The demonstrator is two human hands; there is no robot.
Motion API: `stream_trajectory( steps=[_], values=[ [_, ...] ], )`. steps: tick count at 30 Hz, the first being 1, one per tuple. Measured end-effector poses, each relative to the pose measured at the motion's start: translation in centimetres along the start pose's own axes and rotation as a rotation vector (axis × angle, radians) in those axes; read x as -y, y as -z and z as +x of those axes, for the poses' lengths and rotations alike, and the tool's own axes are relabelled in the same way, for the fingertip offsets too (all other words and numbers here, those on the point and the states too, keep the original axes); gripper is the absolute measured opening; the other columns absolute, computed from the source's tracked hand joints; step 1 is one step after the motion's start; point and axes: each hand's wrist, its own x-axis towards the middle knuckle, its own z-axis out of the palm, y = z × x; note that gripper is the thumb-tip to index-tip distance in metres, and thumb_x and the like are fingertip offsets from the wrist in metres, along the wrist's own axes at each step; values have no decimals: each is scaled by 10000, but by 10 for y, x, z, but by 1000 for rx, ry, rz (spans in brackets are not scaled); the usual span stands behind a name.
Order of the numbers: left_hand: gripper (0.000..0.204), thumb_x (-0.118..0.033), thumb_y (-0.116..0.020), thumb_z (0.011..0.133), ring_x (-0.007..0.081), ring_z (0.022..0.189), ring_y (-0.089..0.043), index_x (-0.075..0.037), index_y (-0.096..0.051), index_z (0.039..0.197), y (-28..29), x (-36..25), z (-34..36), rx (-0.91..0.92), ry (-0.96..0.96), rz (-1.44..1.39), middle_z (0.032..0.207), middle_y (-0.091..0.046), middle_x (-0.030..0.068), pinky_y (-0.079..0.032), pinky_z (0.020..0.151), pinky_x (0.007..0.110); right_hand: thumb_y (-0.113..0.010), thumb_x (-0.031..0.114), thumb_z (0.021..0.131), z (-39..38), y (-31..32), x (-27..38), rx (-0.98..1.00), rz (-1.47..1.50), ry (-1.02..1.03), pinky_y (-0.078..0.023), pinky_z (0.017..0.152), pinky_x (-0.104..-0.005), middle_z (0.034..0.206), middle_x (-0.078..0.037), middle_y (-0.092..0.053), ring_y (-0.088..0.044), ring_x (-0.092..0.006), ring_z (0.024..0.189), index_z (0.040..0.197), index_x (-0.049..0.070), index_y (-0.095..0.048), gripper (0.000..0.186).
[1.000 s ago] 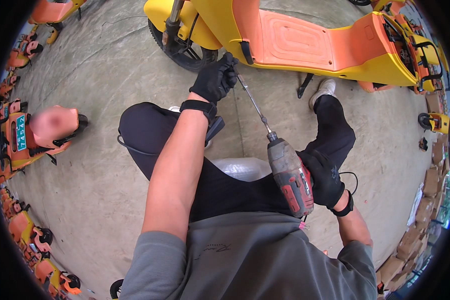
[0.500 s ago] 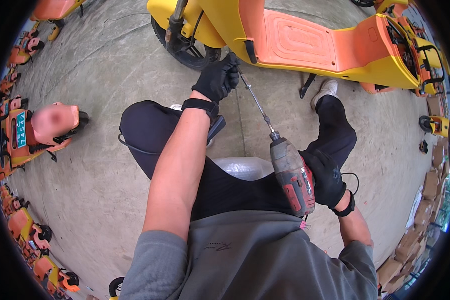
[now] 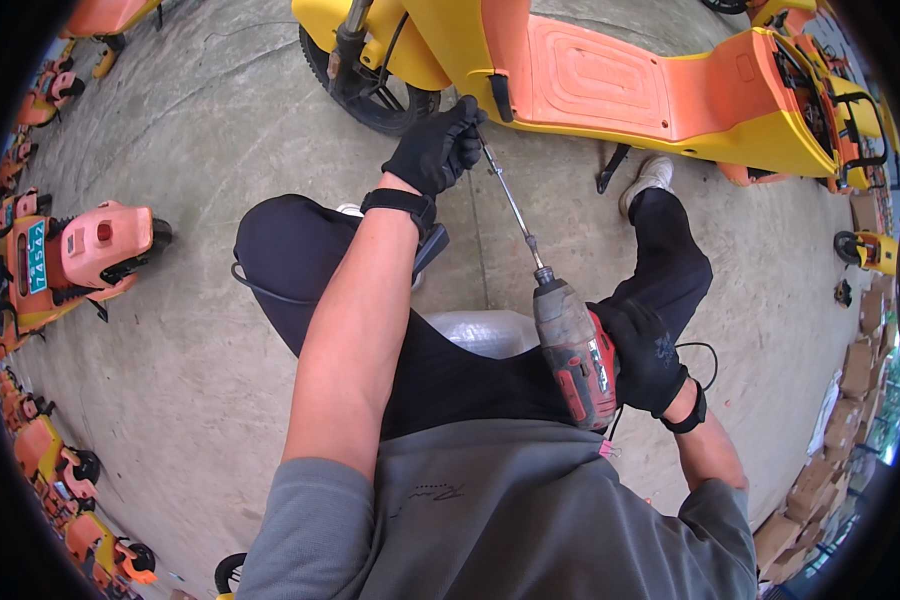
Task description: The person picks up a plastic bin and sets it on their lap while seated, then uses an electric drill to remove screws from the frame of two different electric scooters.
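My right hand (image 3: 642, 355), in a black glove, is closed round the handle of a worn grey and red impact driver (image 3: 574, 345). From its chuck a long thin driver bit (image 3: 510, 205) points up and left. The tip of the bit reaches the fingers of my left hand (image 3: 435, 148), also gloved in black and closed in a pinch. Whatever those fingers hold at the tip is hidden. Just beyond the left hand stands a yellow and orange electric scooter (image 3: 600, 85), its front wheel (image 3: 370, 95) at the left and its kickstand (image 3: 612, 168) down.
I sit with knees apart over a pale plastic-wrapped seat (image 3: 485, 333). Another orange scooter (image 3: 100, 245) stands at left, with several more along the left edge. Cardboard boxes (image 3: 820, 480) line the right edge. A dark cable (image 3: 705, 358) loops beside my right wrist.
The impact driver and my right hand have shifted slightly left and up. My left hand stays at the bit's tip, its fingers a little differently placed.
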Motion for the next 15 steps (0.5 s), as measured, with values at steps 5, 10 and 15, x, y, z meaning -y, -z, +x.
stream_trajectory(
  steps=[5,10,15],
  values=[
    [294,-327,-700,957,117,575,-560,-38,-659,990,-3,0,-1,-15,-34,21,726,-587,3,-481,518,238,-817,208,653,-1,-5,-1,12,94,-16,-485,717,-432,917,-172,-615,-600,-373,825,1214,-1,-591,639],
    [313,-335,-685,967,133,589,-543,-23,-673,986,-6,0,0,-29,-81,-35,727,-573,11,-462,535,258,-821,198,661,0,-14,-1,-18,166,-3,-493,725,-432,918,-177,-617,-604,-374,831,1159,-10,-594,586],
    [342,-351,-665,978,130,585,-530,-10,-674,1000,-4,1,2,21,-76,-32,740,-577,8,-448,541,256,-816,200,666,-1,-19,4,26,145,-88,-487,689,-441,882,-163,-611,-602,-370,786,1145,-11,-596,568]
  ],
)
